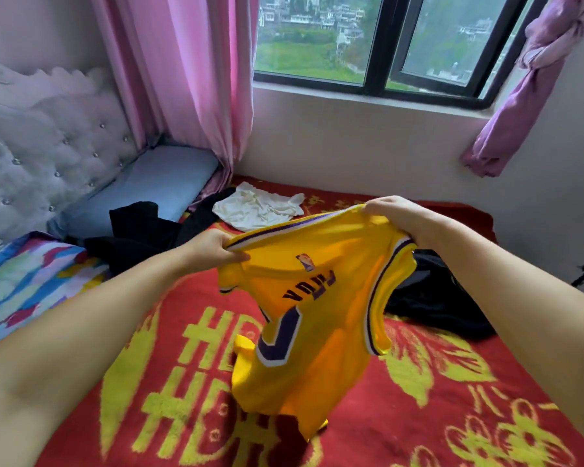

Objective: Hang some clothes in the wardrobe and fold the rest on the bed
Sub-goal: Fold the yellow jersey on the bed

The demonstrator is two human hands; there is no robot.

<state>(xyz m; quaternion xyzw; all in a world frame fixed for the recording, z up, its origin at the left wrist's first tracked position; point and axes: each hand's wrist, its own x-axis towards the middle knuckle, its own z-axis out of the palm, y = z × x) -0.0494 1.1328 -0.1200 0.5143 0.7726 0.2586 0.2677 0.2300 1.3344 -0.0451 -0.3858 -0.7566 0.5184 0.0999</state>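
Holding the yellow jersey (304, 318) up at the centre of the frame, I have my left hand (213, 252) pinching one end of its striped hem and my right hand (393, 215) curled round the other end, so the hem runs taut between them, sloping up toward the right; the garment hangs upside down, its purple number and lettering inverted, and its lowest part just reaches the red blanket (452, 399) toward the bottom of the frame; the cloth droops in loose folds, one armhole trim sagging down on the right side.

I judge this to be the spreading-out step before a fold; a slippery jersey like this looks a candidate for folding on the bed rather than hanging, though I cannot be sure. The next move, as I see it, calls for lowering it flat onto the blanket with both corners kept apart, then smoothing it before bringing the sides in; the thin fabric will likely slide and bunch if I let one corner go early.

Other clothes wait unfolded: a white garment (257, 210) crumpled above the jersey, black clothes (139, 230) heaped at centre left near the blue pillow (159, 183), and a dark garment (442, 298) lying at right, partly behind my right forearm; most of the task seems still ahead.
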